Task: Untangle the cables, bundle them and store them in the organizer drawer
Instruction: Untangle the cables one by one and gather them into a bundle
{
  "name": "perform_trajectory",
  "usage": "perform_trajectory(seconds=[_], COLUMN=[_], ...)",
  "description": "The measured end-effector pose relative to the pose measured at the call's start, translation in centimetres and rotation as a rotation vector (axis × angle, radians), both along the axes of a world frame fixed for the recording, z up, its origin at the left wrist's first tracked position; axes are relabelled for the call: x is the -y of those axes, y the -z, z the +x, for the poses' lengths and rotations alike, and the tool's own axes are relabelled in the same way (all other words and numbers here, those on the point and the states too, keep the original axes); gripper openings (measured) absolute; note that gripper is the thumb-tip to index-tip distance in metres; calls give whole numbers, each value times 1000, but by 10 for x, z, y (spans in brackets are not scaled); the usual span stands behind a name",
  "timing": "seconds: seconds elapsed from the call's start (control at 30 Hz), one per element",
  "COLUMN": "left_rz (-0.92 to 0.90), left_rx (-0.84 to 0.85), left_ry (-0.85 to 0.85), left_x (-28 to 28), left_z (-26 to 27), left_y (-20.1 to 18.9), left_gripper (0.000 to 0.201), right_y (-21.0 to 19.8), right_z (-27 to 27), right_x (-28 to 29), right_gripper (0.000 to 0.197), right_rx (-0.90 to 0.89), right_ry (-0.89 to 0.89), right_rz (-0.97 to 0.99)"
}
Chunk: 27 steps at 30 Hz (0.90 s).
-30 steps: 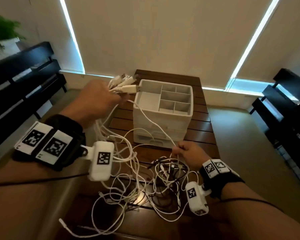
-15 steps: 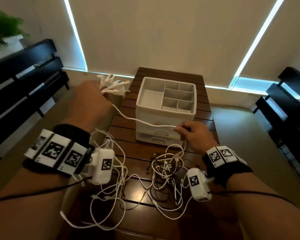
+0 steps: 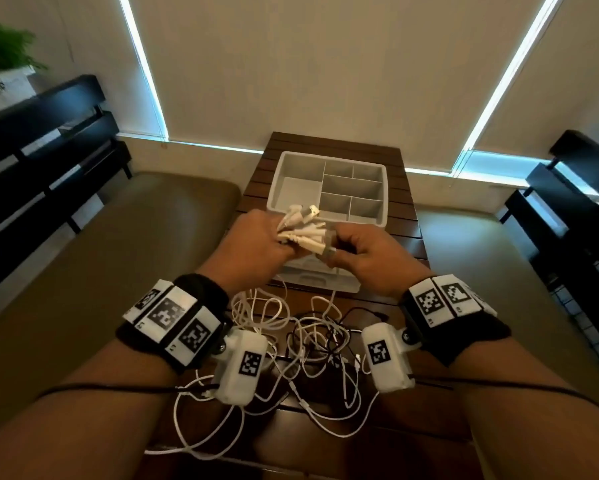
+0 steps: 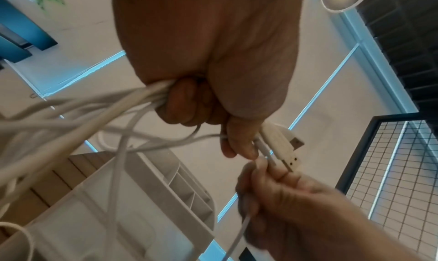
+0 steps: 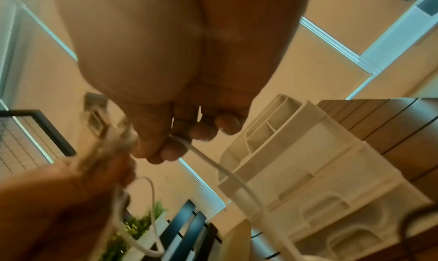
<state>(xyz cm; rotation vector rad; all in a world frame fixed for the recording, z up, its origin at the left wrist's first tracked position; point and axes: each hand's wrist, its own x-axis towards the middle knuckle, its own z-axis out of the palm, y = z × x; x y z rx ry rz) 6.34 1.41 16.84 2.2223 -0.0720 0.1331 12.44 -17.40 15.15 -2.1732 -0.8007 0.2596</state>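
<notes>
Hands meet above table [image 3: 409, 216]: left hand [image 3: 256, 244] fisted round fan of white plugs [image 3: 303, 230], right hand [image 3: 364, 252] pinching one more plug end against bunch. Risk: trailing cables [image 3: 312, 341] below, white and black, look knotted; pulling up could tighten snarl or drag loops off edge. Organizer [image 3: 325, 157] just behind hands: top compartments bare, drawers in front look closed, contents unseen.

The head view looks forward and down from above onto the worktop [image 3: 409, 216]. Each wrist view sits close under its own hand, looking up along the fingers toward walls and blinds. All three share the organizer [image 3: 325, 188] [image 4: 151, 199] [image 5: 308, 152] and both hands.
</notes>
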Motion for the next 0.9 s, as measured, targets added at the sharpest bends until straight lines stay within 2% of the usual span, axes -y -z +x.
perform_trajectory(seconds=[0.07,0.13,0.17,0.27,0.4,0.43,0.57,0.63,0.7,0.8,0.9], left_rz=[-66,-103,-97,28,92,110,97,106,150,187,249], left_rx=[87,175,199,179,125,114,7,-79,-131,-145,-179], left_ry=[-115,-254,-293,-327,-345,-344,-358,-323,-310,-361,-413], left_x=[-3,-13,-18,-29,-41,-43,-64,-75,-85,-99,-107], left_z=[0,-1,-1,-3,-3,-4,-13,-20,-25,-31,-34], left_y=[-10,-24,-31,-40,-34,-33,-27,-20,-13,-1,7], left_gripper=[4,12,15,16,17,18,27,24,19,19,22], right_y=[13,37,48,59,52,51,48,50,52,56,68], right_z=[3,3,3,7,12,11,2,-7,-16,-28,-43], right_x=[3,13,20,32,33,35,52,60,68,78,69], right_gripper=[6,7,8,10,11,10,8,13,19,18,15], right_rx=[-32,-99,-122,-192,-185,-184,-276,-232,-218,-340,-340], right_ry=[-23,-6,32,163,169,193,251,199,118,-5,-190], right_rz=[-204,-424,-446,-315,-345,-307,52,65,-42,-228,-522])
